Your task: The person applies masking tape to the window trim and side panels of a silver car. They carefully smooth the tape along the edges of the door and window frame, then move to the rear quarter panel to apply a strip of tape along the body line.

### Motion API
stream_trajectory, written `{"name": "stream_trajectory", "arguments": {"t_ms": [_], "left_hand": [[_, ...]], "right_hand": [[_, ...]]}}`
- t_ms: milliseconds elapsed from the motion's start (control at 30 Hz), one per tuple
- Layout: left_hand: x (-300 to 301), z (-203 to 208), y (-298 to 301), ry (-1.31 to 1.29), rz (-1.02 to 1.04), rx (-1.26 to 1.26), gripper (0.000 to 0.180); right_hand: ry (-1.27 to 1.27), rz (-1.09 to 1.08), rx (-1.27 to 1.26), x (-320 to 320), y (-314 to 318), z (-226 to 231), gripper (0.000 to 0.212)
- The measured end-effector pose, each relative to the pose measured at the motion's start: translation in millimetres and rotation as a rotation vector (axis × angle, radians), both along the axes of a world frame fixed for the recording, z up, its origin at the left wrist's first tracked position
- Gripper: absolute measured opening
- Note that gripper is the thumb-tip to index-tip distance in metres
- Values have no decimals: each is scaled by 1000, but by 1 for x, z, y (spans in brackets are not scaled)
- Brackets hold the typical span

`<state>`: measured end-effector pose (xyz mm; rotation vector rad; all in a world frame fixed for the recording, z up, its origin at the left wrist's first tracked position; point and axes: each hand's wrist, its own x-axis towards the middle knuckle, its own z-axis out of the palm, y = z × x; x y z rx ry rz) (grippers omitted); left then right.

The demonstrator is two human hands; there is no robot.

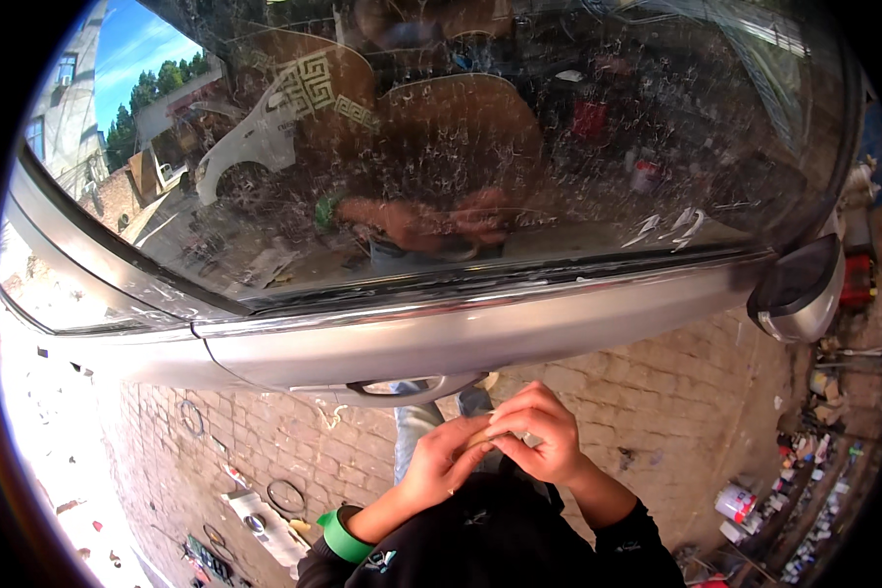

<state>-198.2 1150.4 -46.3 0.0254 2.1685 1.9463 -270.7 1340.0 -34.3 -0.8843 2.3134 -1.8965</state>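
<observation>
Close together in front of my body, my left hand (443,459) and my right hand (539,431) meet at the fingertips. Both are closed, pinching a small tan piece (479,437) between them; its kind is too small to tell, and the fingers partly cover it. A green band (343,536) circles my left wrist. Just beyond the hands is a silver car door (519,328) with its pull handle (416,388). Neither hand visibly touches the door. Above it, the closed window (441,147) carries whitish smears and reflects my arms.
The side mirror (804,289) juts out at the right. Brick paving (647,392) lies under the car's side. Several small cans and bottles line the lower right, with a white-and-red can (735,503) among them. Cardboard (268,524) and a black ring (285,497) lie at lower left.
</observation>
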Motion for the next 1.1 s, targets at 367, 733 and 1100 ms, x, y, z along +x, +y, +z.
{"name": "stream_trajectory", "arguments": {"t_ms": [367, 733, 1100], "left_hand": [[0, -25, -42, -163, 304, 34, 25], [-11, -22, -44, -290, 354, 149, 24], [-11, -21, -45, -307, 360, 134, 22]], "right_hand": [[950, -583, 580, -86, 59, -1, 26], [958, -562, 652, -99, 63, 4, 31], [962, -396, 647, -108, 70, 9, 26]]}}
